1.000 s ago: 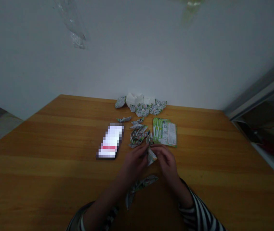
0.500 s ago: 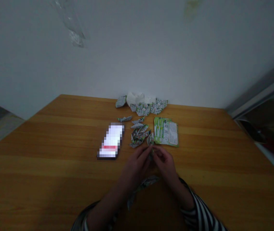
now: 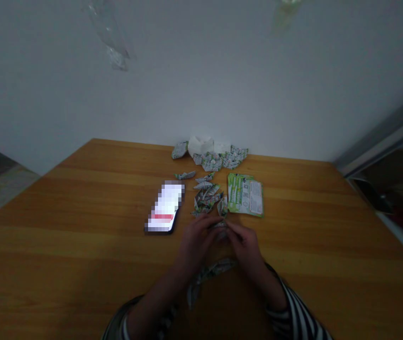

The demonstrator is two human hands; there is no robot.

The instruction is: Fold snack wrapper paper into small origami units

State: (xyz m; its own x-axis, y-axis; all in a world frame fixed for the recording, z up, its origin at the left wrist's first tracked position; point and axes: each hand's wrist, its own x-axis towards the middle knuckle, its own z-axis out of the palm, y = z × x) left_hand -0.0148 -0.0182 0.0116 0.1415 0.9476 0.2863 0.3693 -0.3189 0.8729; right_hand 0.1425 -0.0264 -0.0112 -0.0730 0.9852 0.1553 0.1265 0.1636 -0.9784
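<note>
Between my two hands is a small folded piece of printed paper [image 3: 221, 231], mostly covered by fingers. My left hand [image 3: 197, 241] pinches it from the left, and my right hand [image 3: 245, 241] pinches it from the right, fingertips close together. Just beyond my fingers lies a pile of folded paper pieces [image 3: 206, 196], grey-white with green and dark print. One single folded piece [image 3: 222, 206] sits at the pile's right edge. Nearer to me, between my forearms, longer folded paper strips [image 3: 218, 268] rest on the table.
A lit phone [image 3: 166, 208] lies left of the pile. On its right is a stack of green and white printed packets [image 3: 245, 194]. Crumpled white tissue [image 3: 201, 144] and more folded printed paper [image 3: 211, 161] stand against the wall at the wooden table's [image 3: 81, 198] back edge.
Both hands stay together at the same spot, with the fingers shifted on the folded paper. The left fingers now lie flatter across it, and more of its pale side shows.
</note>
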